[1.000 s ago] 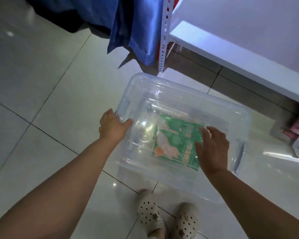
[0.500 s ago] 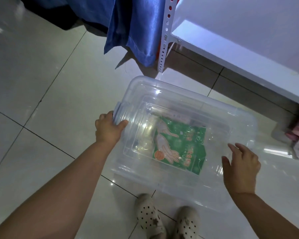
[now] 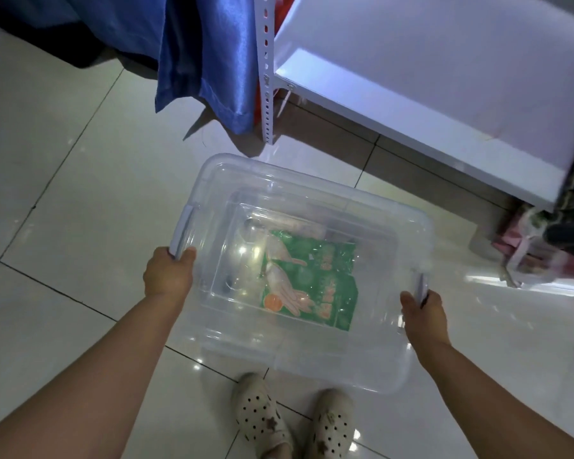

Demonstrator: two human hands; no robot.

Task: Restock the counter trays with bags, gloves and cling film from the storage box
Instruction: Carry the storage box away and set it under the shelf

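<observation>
Left hand [image 3: 168, 276] at the 9 o'clock end of the clear storage box [image 3: 312, 366], grip curled round the left handle [image 3: 183, 231]. Green glove pack [image 3: 312, 279] lies inside. Right hand [image 3: 423, 314] at 3 o'clock, grip wrapped round the right handle [image 3: 421, 286].

Clear glossy plastic storage box [image 3: 312, 359]; shiny green, probably plastic, glove packet [image 3: 325, 276]; polished floor tiles [image 3: 63, 193]; satiny blue cloth [image 3: 209, 61].

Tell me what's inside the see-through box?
Inside the storage box lies a green glove packet. A pale shape behind it is too blurry to name; anything under the packet is hidden.
</observation>
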